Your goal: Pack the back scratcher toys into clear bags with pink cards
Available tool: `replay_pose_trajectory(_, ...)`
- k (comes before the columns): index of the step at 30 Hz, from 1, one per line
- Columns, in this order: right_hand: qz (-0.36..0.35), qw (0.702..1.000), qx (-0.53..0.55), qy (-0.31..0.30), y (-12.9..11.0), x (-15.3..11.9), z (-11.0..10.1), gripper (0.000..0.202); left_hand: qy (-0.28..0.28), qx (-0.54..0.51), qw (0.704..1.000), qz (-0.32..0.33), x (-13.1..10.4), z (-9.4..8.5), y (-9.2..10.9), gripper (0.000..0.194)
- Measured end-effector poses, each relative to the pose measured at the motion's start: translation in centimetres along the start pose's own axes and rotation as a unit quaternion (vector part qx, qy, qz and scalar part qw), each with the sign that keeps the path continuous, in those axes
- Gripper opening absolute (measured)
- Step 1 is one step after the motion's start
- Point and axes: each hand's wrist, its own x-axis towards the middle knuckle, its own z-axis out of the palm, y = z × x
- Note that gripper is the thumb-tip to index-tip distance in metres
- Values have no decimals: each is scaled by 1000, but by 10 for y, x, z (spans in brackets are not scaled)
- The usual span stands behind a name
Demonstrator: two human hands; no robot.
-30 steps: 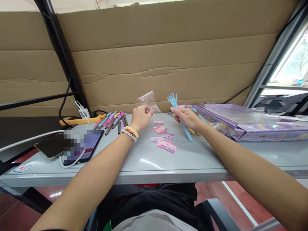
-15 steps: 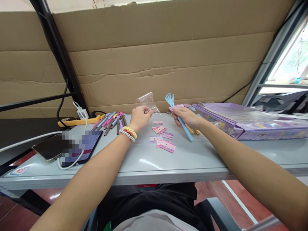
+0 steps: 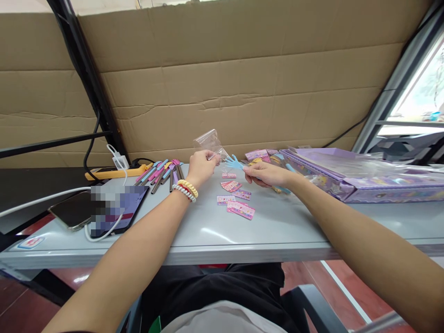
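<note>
My left hand (image 3: 204, 165) pinches a clear plastic bag (image 3: 210, 140), which sticks up behind the fingers. My right hand (image 3: 266, 174) is closed around a light blue back scratcher (image 3: 234, 163) shaped like a small hand. Its spread prongs point left at the side of the bag; I cannot tell whether they are inside it. Most of the handle is hidden by my fingers. Below both hands, several pink and purple printed cards (image 3: 242, 209) lie loosely on the grey table (image 3: 211, 231).
A bundle of colourful back scratchers with metal rods (image 3: 163, 172) lies at the left. Nearer are two phones (image 3: 74, 210) with a white cable (image 3: 86, 236). Bagged pieces (image 3: 258, 155) and a purple box (image 3: 350, 185) are at the right. Cardboard (image 3: 243, 78) walls the back.
My right hand has turned the back scratcher from nearly upright to pointing left and brought its prongs up to the bag. My left hand has barely moved.
</note>
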Motion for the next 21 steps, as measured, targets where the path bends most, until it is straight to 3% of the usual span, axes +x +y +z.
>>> replay_pose_trajectory(6,-16,991,-100,82,0,1,0,39,-9,-68,997,-18,0,1,-1,21)
replay_pose_trajectory(15,-79,972,-178,131,4,3,2,39,-72,-249,961,-100,0,1,2,14)
replay_pose_trajectory(21,-103,960,-182,184,6,5,0,38,-83,-209,967,-116,3,0,-5,13)
